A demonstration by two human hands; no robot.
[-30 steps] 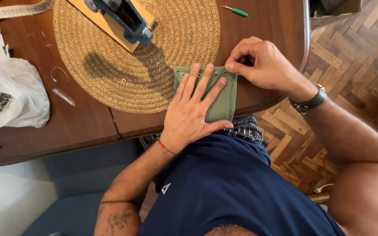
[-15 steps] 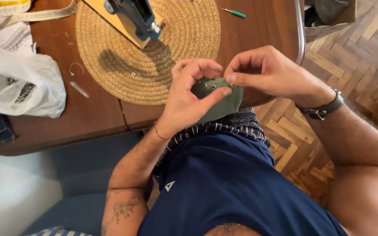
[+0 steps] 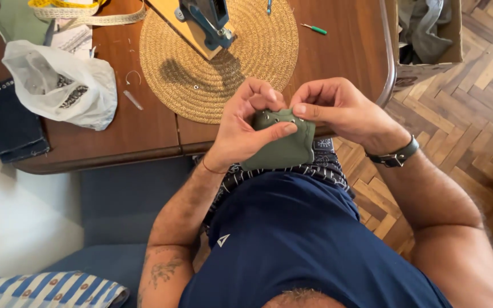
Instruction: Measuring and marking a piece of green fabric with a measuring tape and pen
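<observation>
Two hands are being held together over a folded green fabric piece (image 3: 281,149) at the middle of the frame, just below the near edge of the wooden surface (image 3: 144,137). A second ago the piece was being pressed flat on that edge; now it is being lifted clear of the wood and turned up toward the camera, which suggests the work is passing from flattening to close handling of its top edge. Across the upper middle of the frame a round woven mat (image 3: 246,74) is lying, with a blue press tool (image 3: 209,17) standing on it. A white plastic bag (image 3: 64,85) is sitting at the upper left. The left hand (image 3: 246,128) is being wrapped around the fabric from the left, thumb laid across its front. The right hand (image 3: 338,111) is being brought in from the right, fingertips pinching the top edge, where small metal studs (image 3: 292,118) are showing. A dark wristwatch (image 3: 397,155) is being worn on the right wrist.
</observation>
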